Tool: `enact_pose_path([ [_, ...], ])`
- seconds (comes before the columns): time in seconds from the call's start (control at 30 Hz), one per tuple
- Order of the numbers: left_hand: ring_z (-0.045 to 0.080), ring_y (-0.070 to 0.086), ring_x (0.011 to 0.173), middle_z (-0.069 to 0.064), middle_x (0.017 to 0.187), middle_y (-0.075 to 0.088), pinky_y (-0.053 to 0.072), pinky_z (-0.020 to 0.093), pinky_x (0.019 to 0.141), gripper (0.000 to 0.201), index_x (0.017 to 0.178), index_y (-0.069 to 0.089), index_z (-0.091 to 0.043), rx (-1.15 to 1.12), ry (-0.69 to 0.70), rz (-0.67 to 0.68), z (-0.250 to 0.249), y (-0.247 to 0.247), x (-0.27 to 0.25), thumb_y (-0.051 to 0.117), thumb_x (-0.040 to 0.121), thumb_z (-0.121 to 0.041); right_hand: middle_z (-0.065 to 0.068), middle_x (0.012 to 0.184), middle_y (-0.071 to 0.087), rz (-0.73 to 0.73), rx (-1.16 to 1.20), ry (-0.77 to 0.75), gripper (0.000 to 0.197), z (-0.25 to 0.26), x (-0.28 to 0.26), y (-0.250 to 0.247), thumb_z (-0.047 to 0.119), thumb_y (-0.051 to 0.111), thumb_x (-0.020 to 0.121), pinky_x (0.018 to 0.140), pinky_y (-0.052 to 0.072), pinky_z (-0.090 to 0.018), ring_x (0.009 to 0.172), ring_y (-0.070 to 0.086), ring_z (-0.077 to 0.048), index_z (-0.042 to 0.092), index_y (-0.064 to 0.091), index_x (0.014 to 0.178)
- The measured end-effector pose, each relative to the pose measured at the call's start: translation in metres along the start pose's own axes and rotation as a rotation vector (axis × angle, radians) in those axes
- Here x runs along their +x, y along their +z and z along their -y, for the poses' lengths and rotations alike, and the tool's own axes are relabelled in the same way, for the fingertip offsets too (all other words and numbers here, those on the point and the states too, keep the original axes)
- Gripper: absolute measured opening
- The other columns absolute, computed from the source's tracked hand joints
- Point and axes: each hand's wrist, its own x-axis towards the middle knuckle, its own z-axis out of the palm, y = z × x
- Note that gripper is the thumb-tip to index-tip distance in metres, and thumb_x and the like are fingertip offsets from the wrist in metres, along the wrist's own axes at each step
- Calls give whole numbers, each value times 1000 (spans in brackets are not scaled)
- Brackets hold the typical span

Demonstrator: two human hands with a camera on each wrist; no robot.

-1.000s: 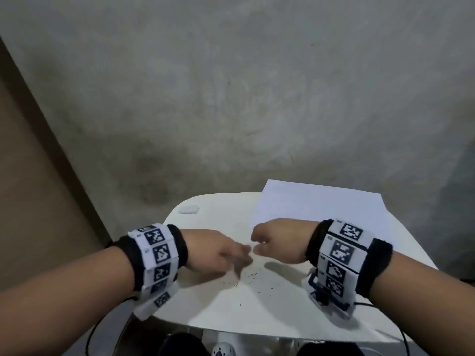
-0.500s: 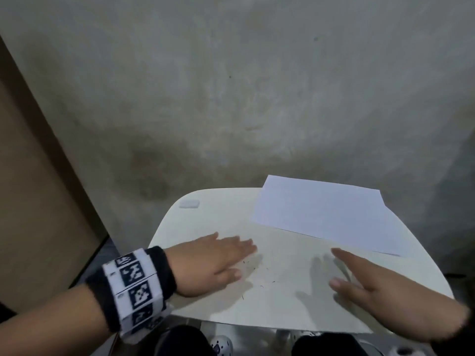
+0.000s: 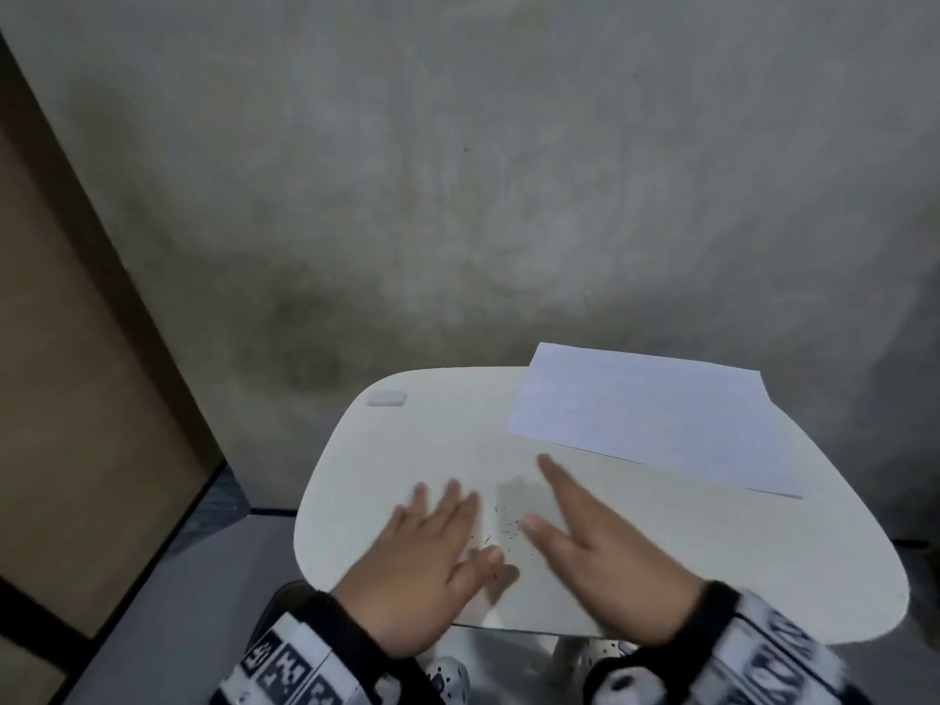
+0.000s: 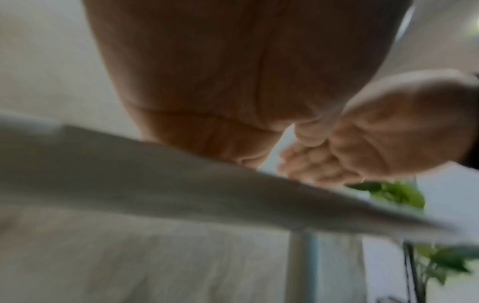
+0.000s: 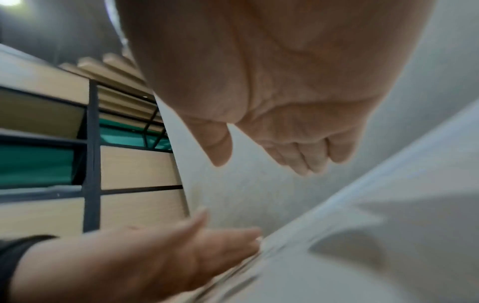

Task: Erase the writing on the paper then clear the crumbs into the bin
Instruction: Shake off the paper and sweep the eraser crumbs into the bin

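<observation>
Lower centre of frame: my left hand [image 3: 432,562] and right hand [image 3: 595,547] lie flat on the table [image 3: 737,552], fingers straight, holding nothing. Dark crumbs [image 3: 501,532] between them. Paper [image 3: 646,417] upper right; eraser [image 3: 387,398] far left edge.

surface [image 3: 712,541] cream-white; paper [image 3: 646,414] pale bluish-white; eraser [image 3: 387,398] white; crumbs [image 3: 503,531] dark specks; wristbands [image 3: 285,669] black with black-and-white square markers; wall [image 3: 508,170] mottled grey; leaves [image 4: 396,193] green

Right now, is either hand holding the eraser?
No: the eraser lies alone at the table's far left edge, apart from both flat hands.
</observation>
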Motion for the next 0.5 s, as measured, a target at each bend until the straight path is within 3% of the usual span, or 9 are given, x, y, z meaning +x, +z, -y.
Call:
enact_pose_path([
  [0.03, 7, -22, 147, -10, 164, -18, -10, 29, 120, 87, 156, -11, -30, -51, 63, -7, -5, -3, -1, 1, 84, -75, 7, 161, -5, -36, -82, 45, 72, -15, -11, -7, 49, 31, 98, 112, -2, -12, 147, -2, -3, 18, -3, 154],
  [0.1, -4, -27, 143, -18, 161, -21, -14, 23, 118, 93, 155, -14, -32, -77, 132, -87, -3, -9, -7, -5, 77, -81, 0, 161, -7, -28, -322, 197, 88, -44, -35, -12, 69, 19, 89, 117, 0, -21, 148, -3, -9, 13, -1, 154],
  [0.17, -4, -32, 140, -19, 156, -27, -17, 22, 116, 113, 154, -18, -31, -36, 81, -168, 11, -11, -18, -20, 58, -91, -17, 156, 23, 23, -528, 338, 121, -54, -49, -4, 86, -2, 72, 116, 24, -39, 143, 31, -26, -4, 29, 147],
  [0.2, -1, -33, 140, -17, 154, -30, -17, 23, 115, 122, 153, -19, -29, 6, 26, -184, 19, -11, -25, -26, 49, -93, -24, 140, 46, 7, -523, 354, 125, -58, -49, 7, 86, -3, 74, 109, 33, -42, 125, 54, -34, -11, 50, 131],
  [0.23, 2, -34, 140, -15, 152, -32, -18, 25, 115, 130, 153, -21, -27, 42, -37, -177, 26, -11, -33, -31, 41, -93, -26, 123, 61, -69, -501, 302, 119, -60, -45, 23, 82, 0, 79, 106, 32, -41, 106, 66, -38, -12, 62, 117],
  [0.3, 5, -33, 138, -10, 147, -35, -17, 29, 115, 144, 154, -20, -21, 84, -148, -121, 34, -12, -47, -36, 30, -92, -28, 113, 66, -67, -506, 155, 112, -50, -31, 59, 77, 5, 83, 100, 26, -39, 97, 69, -40, -12, 67, 108],
  [0.37, 6, -32, 135, -7, 143, -36, -16, 33, 115, 153, 154, -20, -15, 102, -230, -48, 32, -8, -56, -38, 22, -91, -29, 128, 57, 7, -547, 54, 113, -15, -15, 61, 77, -1, 82, 101, 25, -39, 115, 60, -39, -10, 63, 118],
  [0.43, 8, -30, 135, 0, 142, -36, -13, 34, 116, 157, 151, -21, -6, 95, -272, 9, 29, 3, -59, -36, 21, -93, -18, 158, 14, 116, -511, -52, 119, 12, 2, 54, 78, -12, 68, 118, 5, -33, 147, 18, -25, -1, 23, 149],
  [0.5, 16, -1, 147, 12, 154, -11, 1, 32, 117, 151, 149, 3, 9, 163, -267, 19, 31, 15, -57, -20, 47, -99, 2, 157, -20, 48, -488, -251, 117, 24, 2, 34, 75, -13, 53, 116, -11, -27, 144, -18, -7, 13, -11, 152],
])
